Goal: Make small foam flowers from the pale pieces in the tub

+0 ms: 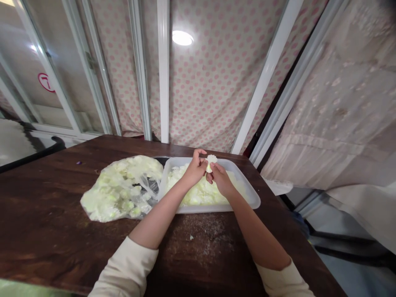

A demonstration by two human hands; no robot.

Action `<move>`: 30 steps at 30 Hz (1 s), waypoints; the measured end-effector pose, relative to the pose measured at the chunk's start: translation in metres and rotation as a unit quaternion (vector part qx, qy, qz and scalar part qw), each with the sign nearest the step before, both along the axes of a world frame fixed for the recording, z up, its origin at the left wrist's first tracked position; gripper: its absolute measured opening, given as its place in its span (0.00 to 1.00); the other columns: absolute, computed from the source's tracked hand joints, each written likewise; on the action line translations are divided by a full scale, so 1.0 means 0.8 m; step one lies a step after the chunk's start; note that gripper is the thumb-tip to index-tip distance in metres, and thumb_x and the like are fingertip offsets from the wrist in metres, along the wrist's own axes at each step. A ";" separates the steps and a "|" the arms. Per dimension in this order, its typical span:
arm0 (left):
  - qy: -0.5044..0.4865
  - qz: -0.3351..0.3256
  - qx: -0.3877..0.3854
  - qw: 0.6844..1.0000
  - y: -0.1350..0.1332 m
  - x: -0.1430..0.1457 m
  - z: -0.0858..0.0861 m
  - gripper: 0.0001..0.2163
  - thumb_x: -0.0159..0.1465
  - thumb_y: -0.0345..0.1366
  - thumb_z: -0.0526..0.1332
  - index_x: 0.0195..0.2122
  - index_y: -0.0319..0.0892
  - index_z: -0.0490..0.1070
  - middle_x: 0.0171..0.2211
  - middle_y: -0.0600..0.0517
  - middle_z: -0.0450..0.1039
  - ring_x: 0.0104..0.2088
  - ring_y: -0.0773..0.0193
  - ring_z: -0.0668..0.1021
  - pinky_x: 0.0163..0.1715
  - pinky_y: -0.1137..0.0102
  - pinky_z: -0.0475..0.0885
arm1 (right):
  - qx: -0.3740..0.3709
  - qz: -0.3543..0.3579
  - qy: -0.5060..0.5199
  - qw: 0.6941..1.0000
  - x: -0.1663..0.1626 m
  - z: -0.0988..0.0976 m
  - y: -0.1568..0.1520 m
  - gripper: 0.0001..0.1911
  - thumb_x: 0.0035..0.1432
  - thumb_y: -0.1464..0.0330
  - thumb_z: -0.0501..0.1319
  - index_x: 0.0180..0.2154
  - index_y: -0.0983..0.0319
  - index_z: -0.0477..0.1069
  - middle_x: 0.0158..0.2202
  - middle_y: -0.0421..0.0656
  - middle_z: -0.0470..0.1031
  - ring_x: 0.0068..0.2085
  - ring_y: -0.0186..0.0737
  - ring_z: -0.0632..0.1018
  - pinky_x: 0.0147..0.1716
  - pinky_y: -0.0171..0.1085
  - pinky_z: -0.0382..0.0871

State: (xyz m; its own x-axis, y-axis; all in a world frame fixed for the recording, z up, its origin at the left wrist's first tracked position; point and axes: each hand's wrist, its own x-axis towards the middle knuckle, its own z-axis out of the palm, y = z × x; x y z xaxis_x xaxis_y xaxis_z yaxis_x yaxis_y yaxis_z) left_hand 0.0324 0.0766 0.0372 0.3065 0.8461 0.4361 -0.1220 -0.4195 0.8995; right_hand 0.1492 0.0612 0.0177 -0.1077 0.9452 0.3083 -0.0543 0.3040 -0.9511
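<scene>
- From the head view, we hold a small pale floret (pixel 211 161), cauliflower-like and whitish with a green tinge, up between our two hands, just above the far part of a translucent plastic tray (pixel 210 209).
- Our left hand (pixel 194 170) is curled, its fingers (pixel 199 154) closed around the floret's left side, pressing it from the side and above.
- Our right hand (pixel 221 180) comes in from below, its thumb and forefinger pinched on the floret's lower part, with the other fingers folded in; the two hands nearly touch.
- The tray sits near the far edge of the wooden table (pixel 46 206), toward its right side, and holds a heap of crumbled pale florets (pixel 202 190) directly under our hands.
- Just beside the tray's left wall, a crumpled clear plastic bag (pixel 122 189) lies flat on the table, packed with more of the same pale pieces.
- A dark rim (pixel 161 159) shows behind the bag and the tray; what it belongs to is hidden.
- Pale crumbs (pixel 201 239) are scattered on the table near its near edge, between our forearms, and a small purple speck (pixel 79 163) lies near the far edge.
- Cream sleeves (pixel 125 268) cover our arms up to the forearms.
- Past the table hangs a polka-dotted curtain (pixel 210 82), with a window frame (pixel 58 95) at the left.
</scene>
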 end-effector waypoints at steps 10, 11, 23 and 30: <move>0.021 0.072 0.019 0.997 -0.002 -0.003 0.003 0.09 0.59 0.36 0.54 0.39 0.44 0.54 0.15 0.64 0.53 0.14 0.76 0.58 0.18 0.80 0.56 | 0.013 0.041 0.014 0.999 -0.002 0.001 -0.003 0.16 0.53 0.54 0.56 0.32 0.61 0.62 0.14 0.31 0.54 0.16 0.28 0.59 0.17 0.31 0.51; 0.028 0.072 0.016 0.997 -0.003 -0.003 0.003 0.09 0.60 0.37 0.54 0.39 0.44 0.54 0.15 0.64 0.53 0.13 0.76 0.58 0.17 0.79 0.55 | 0.013 0.033 0.015 0.999 -0.001 0.001 -0.003 0.16 0.52 0.54 0.55 0.30 0.61 0.62 0.14 0.31 0.55 0.16 0.28 0.59 0.17 0.31 0.51; -0.001 0.024 0.000 1.000 -0.007 0.000 0.008 0.10 0.59 0.30 0.51 0.41 0.43 0.52 0.18 0.63 0.58 0.16 0.76 0.63 0.20 0.79 0.60 | 0.023 0.045 0.009 0.999 0.000 -0.001 -0.003 0.17 0.54 0.53 0.53 0.28 0.61 0.59 0.12 0.32 0.56 0.15 0.28 0.59 0.17 0.31 0.51; -0.004 0.045 0.014 0.999 -0.006 -0.001 0.007 0.11 0.59 0.35 0.55 0.40 0.43 0.53 0.15 0.64 0.57 0.15 0.75 0.61 0.20 0.79 0.57 | -0.007 0.049 0.076 0.996 -0.001 -0.001 -0.002 0.14 0.49 0.58 0.61 0.28 0.60 0.61 0.14 0.31 0.56 0.16 0.27 0.59 0.17 0.32 0.51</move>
